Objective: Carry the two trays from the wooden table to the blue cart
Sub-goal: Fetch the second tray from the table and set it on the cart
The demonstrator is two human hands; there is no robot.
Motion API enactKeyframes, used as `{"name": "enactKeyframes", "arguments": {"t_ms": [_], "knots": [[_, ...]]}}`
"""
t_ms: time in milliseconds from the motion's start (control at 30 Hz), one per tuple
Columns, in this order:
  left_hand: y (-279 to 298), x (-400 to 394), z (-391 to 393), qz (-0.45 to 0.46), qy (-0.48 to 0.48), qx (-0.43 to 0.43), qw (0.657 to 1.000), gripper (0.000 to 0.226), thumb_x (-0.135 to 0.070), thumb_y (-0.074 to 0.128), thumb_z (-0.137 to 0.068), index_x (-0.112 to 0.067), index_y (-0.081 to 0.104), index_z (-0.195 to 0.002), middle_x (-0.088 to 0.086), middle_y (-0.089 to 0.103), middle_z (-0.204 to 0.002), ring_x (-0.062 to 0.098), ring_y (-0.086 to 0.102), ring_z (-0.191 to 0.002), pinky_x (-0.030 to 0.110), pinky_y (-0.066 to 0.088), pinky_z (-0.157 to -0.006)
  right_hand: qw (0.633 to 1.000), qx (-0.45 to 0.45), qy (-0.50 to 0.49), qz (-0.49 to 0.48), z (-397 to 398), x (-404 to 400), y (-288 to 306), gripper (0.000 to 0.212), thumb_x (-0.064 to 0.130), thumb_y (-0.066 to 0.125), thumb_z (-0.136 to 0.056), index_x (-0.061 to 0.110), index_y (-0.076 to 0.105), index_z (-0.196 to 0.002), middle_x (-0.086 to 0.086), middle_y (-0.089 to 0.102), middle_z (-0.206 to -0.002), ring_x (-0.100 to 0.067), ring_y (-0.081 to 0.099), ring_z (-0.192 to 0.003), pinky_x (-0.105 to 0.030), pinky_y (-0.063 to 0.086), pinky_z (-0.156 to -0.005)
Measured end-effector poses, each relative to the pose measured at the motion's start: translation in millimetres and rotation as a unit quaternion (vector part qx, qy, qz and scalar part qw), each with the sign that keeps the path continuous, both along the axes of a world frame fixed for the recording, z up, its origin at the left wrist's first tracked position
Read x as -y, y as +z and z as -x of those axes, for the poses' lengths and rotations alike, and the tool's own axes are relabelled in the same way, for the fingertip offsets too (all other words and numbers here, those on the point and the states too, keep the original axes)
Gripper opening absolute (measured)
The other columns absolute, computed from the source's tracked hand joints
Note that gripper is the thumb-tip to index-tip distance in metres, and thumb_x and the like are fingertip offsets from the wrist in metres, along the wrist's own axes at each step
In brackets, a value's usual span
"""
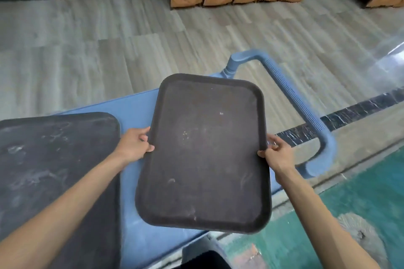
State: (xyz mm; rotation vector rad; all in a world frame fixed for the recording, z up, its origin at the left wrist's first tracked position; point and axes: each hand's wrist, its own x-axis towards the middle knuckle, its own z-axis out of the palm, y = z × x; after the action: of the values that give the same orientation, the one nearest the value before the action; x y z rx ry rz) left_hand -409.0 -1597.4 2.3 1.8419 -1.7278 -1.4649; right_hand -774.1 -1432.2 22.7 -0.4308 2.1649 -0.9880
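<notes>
You are holding a dark brown rectangular plastic tray with rounded corners [203, 155] by its two long edges. Your left hand [136, 145] is gripping the left rim, thumb lying on top and fingers curling beneath. Your right hand [276, 154] is gripping the right rim in the same manner, thumb resting on the upper edge. The tray is tilting slightly and sitting over the right part of the blue plastic cart top [133, 111]; whether its underside is touching the cart cannot be determined. A second dark rectangular tray, scuffed with pale marks [54, 170], is lying flat on the left part of the cart, just beside your left forearm. The cart's ribbed blue handle [293, 98] is standing beyond the held tray's right edge. Wood-grain flooring [109, 39] is extending behind the cart.
</notes>
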Motion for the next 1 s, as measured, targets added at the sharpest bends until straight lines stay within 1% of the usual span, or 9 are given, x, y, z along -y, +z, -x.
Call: {"name": "enactKeyframes", "arguments": {"t_ms": [67, 200, 300, 433, 533, 667, 733, 867, 1000], "knots": [[-12, 12, 18, -0.001, 0.016, 0.023, 1.0, 0.067, 0.003, 0.071, -0.073, -0.02, 0.058, -0.135, 0.0, 0.046, -0.073, 0.018, 0.044, -0.063, 0.029, 0.048, -0.071, 1.0, -0.002, 0.02, -0.011, 21, 21, -10, 0.059, -0.007, 0.057, -0.067, 0.032, 0.07, -0.11, -0.011, 0.067, -0.074, -0.033, 0.07, -0.081, -0.049, 0.059, -0.087], [-24, 20, 43, -0.005, 0.062, 0.054, 0.997, 0.061, 0.006, 0.072, -0.072, -0.018, 0.064, -0.127, -0.002, 0.046, -0.069, 0.015, 0.042, -0.058, 0.03, 0.05, -0.074, 0.999, 0.001, 0.051, -0.009, 51, 51, -24, 0.06, -0.01, 0.061, -0.067, 0.033, 0.07, -0.108, 0.014, 0.05, -0.052, -0.018, 0.057, -0.063, -0.042, 0.057, -0.077], [-24, 19, 51, -0.027, 0.081, 0.036, 0.996, 0.061, 0.009, 0.07, -0.074, -0.02, 0.064, -0.127, 0.002, 0.046, -0.074, 0.016, 0.043, -0.064, 0.026, 0.044, -0.067, 0.999, 0.015, 0.047, -0.006, 59, 57, -31, 0.064, -0.011, 0.061, -0.067, 0.031, 0.068, -0.115, -0.005, 0.069, -0.073, -0.022, 0.068, -0.072, -0.042, 0.06, -0.08], [-30, 17, 51, -0.034, 0.113, 0.025, 0.993, 0.062, 0.007, 0.07, -0.077, -0.016, 0.06, -0.134, 0.008, 0.057, -0.092, 0.019, 0.051, -0.078, 0.028, 0.041, -0.076, 0.998, 0.039, 0.043, 0.018, 63, 61, -40, 0.064, -0.015, 0.061, -0.071, 0.035, 0.069, -0.11, -0.02, 0.071, -0.088, -0.021, 0.068, -0.075, -0.041, 0.059, -0.081], [-32, 18, 51, -0.025, 0.113, 0.017, 0.993, 0.061, 0.008, 0.069, -0.078, -0.018, 0.059, -0.133, 0.004, 0.057, -0.087, 0.016, 0.05, -0.071, 0.022, 0.041, -0.07, 0.998, 0.04, 0.042, 0.022, 65, 60, -44, 0.064, -0.012, 0.063, -0.072, 0.036, 0.068, -0.114, -0.011, 0.075, -0.09, -0.025, 0.07, -0.083, -0.041, 0.059, -0.083], [-30, 12, 53, 0.003, 0.119, 0.027, 0.993, 0.061, 0.01, 0.067, -0.079, -0.017, 0.057, -0.133, -0.006, 0.05, -0.076, 0.006, 0.047, -0.06, 0.0, 0.038, -0.051, 0.998, 0.02, 0.052, 0.024, 65, 58, -46, 0.063, -0.006, 0.067, -0.074, 0.037, 0.067, -0.12, -0.004, 0.076, -0.091, -0.026, 0.072, -0.089, -0.038, 0.059, -0.082], [-25, 11, 55, 0.019, 0.101, 0.042, 0.994, 0.06, 0.006, 0.068, -0.081, -0.016, 0.057, -0.135, -0.004, 0.051, -0.082, 0.007, 0.049, -0.065, 0.0, 0.038, -0.058, 0.998, 0.008, 0.06, 0.024, 65, 60, -44, 0.06, -0.007, 0.069, -0.075, 0.033, 0.067, -0.12, -0.004, 0.075, -0.09, -0.028, 0.072, -0.088, -0.038, 0.059, -0.081], [-14, 1, 52, 0.052, 0.031, 0.099, 0.993, 0.058, -0.007, 0.069, -0.084, -0.016, 0.053, -0.139, 0.001, 0.055, -0.102, 0.023, 0.057, -0.08, 0.024, 0.041, -0.089, 0.994, -0.064, 0.089, 0.026, 60, 57, -36, 0.042, 0.003, 0.074, -0.081, 0.026, 0.066, -0.116, -0.003, 0.073, -0.089, -0.014, 0.069, -0.076, -0.036, 0.056, -0.085], [-2, -21, 27, 0.099, 0.044, 0.073, 0.991, 0.069, -0.014, 0.073, -0.083, -0.017, 0.043, -0.145, -0.005, 0.059, -0.121, 0.022, 0.063, -0.087, 0.03, 0.045, -0.093, 0.963, -0.225, 0.139, 0.049, 43, 51, -21, 0.045, 0.015, 0.076, -0.083, 0.021, 0.061, -0.125, -0.01, 0.061, -0.112, -0.012, 0.06, -0.088, -0.027, 0.045, -0.09]]}}
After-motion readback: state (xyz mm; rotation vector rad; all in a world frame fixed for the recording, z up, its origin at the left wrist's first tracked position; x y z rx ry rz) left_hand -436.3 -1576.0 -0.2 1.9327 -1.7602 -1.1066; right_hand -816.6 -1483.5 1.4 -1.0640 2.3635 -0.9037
